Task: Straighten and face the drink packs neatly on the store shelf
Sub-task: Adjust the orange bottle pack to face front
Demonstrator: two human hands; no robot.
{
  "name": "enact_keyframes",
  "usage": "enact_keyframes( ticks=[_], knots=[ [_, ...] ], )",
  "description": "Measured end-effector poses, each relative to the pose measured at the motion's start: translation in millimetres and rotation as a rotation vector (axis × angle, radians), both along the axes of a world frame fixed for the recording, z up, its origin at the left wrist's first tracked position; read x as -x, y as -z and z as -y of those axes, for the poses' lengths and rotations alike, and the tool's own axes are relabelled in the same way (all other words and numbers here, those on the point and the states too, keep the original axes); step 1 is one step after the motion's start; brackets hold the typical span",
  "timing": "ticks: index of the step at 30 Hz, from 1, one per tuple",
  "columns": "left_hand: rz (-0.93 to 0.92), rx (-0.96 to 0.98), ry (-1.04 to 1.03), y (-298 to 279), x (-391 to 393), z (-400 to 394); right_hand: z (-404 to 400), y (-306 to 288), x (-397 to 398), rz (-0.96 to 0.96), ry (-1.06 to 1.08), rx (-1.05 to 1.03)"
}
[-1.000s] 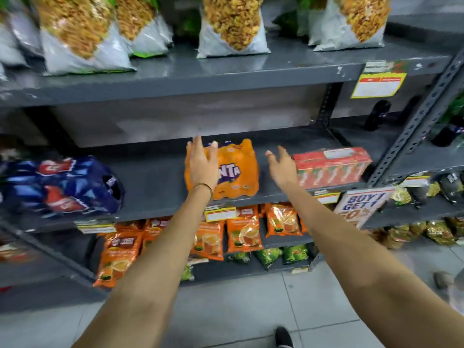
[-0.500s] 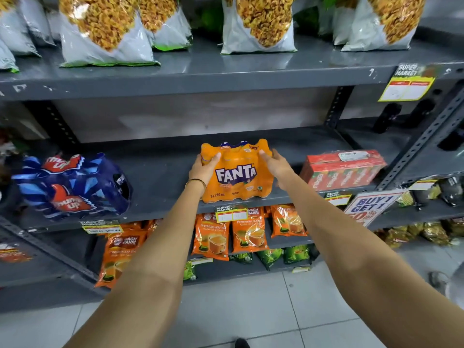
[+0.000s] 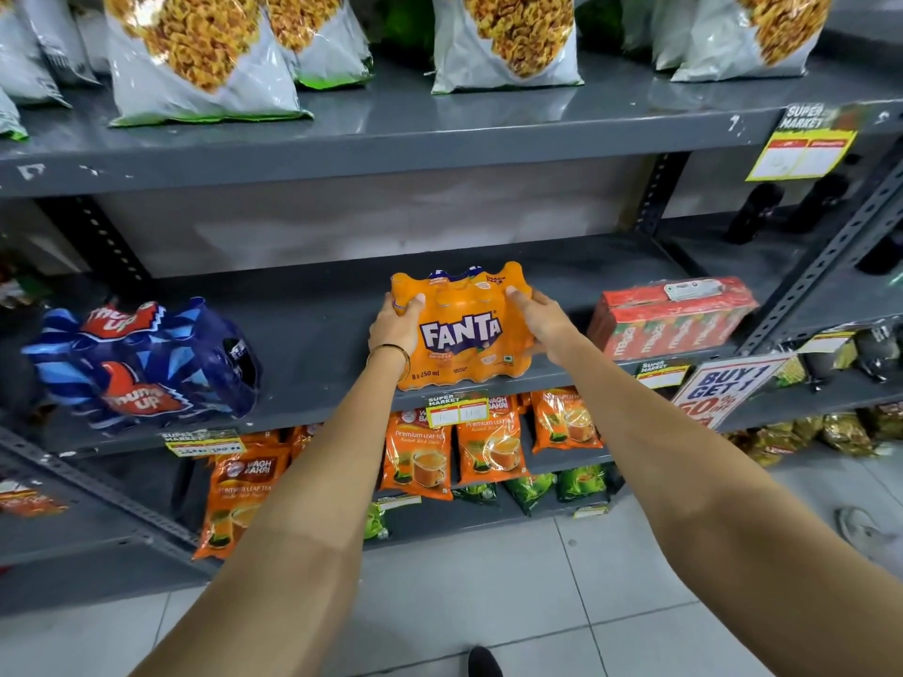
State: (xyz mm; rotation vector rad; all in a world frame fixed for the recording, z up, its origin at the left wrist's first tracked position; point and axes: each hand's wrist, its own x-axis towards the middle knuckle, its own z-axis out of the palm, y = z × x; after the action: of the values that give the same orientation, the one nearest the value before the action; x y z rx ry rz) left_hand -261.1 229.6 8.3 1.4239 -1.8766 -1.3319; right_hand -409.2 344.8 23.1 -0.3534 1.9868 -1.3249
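An orange Fanta pack (image 3: 462, 334) stands upright at the front edge of the grey middle shelf (image 3: 317, 329), its label facing me. My left hand (image 3: 393, 322) grips its left side and my right hand (image 3: 540, 320) grips its right side. A blue Thums Up pack (image 3: 141, 364) lies tilted at the shelf's left end. A red Maaza carton pack (image 3: 669, 317) lies on its side at the right, its label upside down.
Snack bags (image 3: 205, 56) fill the upper shelf. Orange tea pouches (image 3: 415, 461) hang below the middle shelf. A "buy 1 get 1" sign (image 3: 723, 388) sticks out at the right, beside a slanted steel upright (image 3: 826, 266). Tiled floor lies underneath.
Both hands went from hovering open at the Fanta pack to gripping its sides. The pack now faces me squarely, label forward.
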Motion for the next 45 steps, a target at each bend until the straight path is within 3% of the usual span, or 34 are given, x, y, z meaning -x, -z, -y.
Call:
enact_keyframes(
  ticks=[45],
  knots=[
    [0.029, -0.055, -0.021, -2.2, -10.0, 4.0, 5.1, -2.4, -9.4, -0.020, -0.041, -0.005]
  ],
)
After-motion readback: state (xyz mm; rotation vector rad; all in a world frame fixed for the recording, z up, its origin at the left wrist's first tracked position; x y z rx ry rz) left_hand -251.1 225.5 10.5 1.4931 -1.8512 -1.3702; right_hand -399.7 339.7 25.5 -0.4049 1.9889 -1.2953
